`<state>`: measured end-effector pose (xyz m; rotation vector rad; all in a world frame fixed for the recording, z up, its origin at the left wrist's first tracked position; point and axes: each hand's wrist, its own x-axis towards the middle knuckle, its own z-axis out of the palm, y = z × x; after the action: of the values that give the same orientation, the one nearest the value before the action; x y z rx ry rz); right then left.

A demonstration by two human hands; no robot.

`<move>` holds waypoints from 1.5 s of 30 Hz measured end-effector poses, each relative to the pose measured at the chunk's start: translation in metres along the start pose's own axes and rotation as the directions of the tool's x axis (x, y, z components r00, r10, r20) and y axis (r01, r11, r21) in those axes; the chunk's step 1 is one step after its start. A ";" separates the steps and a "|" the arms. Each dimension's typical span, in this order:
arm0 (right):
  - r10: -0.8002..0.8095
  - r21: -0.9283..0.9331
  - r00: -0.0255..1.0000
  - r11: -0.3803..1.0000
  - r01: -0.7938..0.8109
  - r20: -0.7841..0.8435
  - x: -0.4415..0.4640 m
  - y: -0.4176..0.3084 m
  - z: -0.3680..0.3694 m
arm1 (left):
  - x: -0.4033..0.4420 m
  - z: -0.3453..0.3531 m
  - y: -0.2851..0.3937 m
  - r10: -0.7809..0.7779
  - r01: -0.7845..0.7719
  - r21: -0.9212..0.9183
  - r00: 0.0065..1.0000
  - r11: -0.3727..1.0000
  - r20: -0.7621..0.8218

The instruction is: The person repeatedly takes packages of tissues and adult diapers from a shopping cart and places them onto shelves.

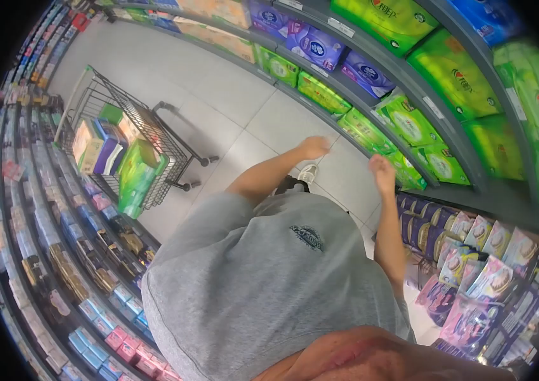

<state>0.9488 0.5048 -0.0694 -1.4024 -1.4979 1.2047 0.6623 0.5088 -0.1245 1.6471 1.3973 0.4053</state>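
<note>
My left hand [314,147] is held out in front of me over the floor, touching nothing that I can see. Its fingers are smeared by motion. Closer to the lower shelf is my right hand [382,171], its fingers curled in with nothing visible in them. Green tissue packs [365,130] line the shelf beyond it. A wire shopping cart [171,159] stands on my left, apart from both hands. Inside are a green pack [136,171], a purple and white pack [112,147] and a tan pack [86,145].
Shelves of purple packs [315,46] and large green packs [460,82] curve along the far side. To the right, pink and white packs [472,311] stand in a display. Small boxed goods [123,343] fill the left shelves. Pale floor tiles [228,101] lie between.
</note>
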 end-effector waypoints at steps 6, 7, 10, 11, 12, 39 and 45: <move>0.208 -0.713 0.923 0.695 0.093 0.323 -0.253 0.219 0.014 | -0.244 -0.008 -0.195 -0.741 0.713 0.308 0.671 0.630 -0.038; 0.257 -0.757 0.862 0.622 0.199 0.437 -0.305 0.261 0.013 | -0.286 -0.010 -0.217 -0.772 0.741 0.305 0.635 0.598 -0.030; 0.680 -0.769 0.618 0.612 -0.182 0.395 -0.398 0.275 0.019 | -0.399 -0.011 -0.252 -0.850 0.846 0.113 0.526 0.522 -0.009; 0.770 -0.762 0.526 0.569 -0.311 0.360 -0.416 0.270 0.022 | -0.437 -0.005 -0.262 -0.886 0.886 0.013 0.464 0.464 -0.027; 0.816 -0.750 0.466 0.536 -0.387 0.343 -0.426 0.267 0.027 | -0.465 0.002 -0.259 -0.901 0.901 -0.011 0.434 0.434 -0.029; 0.457 -0.532 0.710 0.836 -0.137 0.536 -0.140 -0.002 0.431 | -0.627 -0.072 -0.303 -0.857 0.295 -0.805 0.195 0.515 -0.477; 0.174 -0.354 0.704 0.928 0.117 0.688 -0.140 -0.098 0.623 | -0.669 -0.156 -0.363 -0.864 0.012 -0.870 -0.110 0.493 -0.491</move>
<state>0.3461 0.2818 -0.1401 -1.2352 -2.3593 1.6649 0.1244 -0.0511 -0.1313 -0.2382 2.3063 1.5212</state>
